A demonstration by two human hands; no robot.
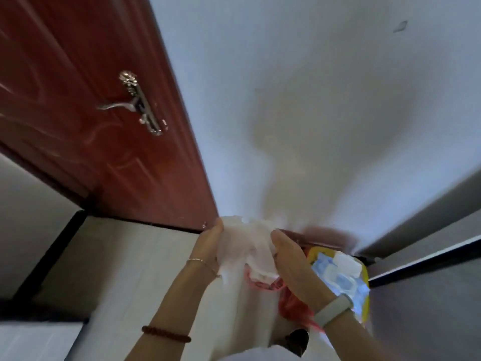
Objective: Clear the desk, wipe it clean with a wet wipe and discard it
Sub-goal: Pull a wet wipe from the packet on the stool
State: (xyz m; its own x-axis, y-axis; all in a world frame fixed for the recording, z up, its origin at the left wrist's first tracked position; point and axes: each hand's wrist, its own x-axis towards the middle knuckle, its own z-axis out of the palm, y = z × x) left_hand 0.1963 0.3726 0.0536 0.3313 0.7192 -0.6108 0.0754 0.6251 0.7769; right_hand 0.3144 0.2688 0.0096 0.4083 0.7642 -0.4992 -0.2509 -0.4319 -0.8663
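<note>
Hands first, in the head view, the only one: the left hand (212, 242) and the right hand (289, 254) hold a crumpled white wet wipe (250, 246) between them, up in front of a pale wall (312, 100). The left hand's fingers curl round the wipe's left edge; the right hand's thumb and fingers clamp its right edge, so both grip the sheet and neither is spread flat. Slack hangs from the wipe below the two grips.

Just under the right grip sits what looks like a bin lined with a red bag (291, 306); beside it, past the right wrist, lies a yellow-edged pack (348, 274) with pale blue and white pieces, probably the wipes pack. By my judgement the step is either spreading a fresh wipe or bunching a used one for the bin. For either, keep both pinches near the top edge, gather the dangling slack into one palm, and release only once the bundle is directly over the red bag's mouth.

Hard to read: motion blur smears the wipe and the fingertips, so exact finger placement is uncertain. The desk itself is not in view. The bin's rim is covered by the right forearm. Left of the grip stands a red-brown door (91, 113) with a metal handle (138, 105).
</note>
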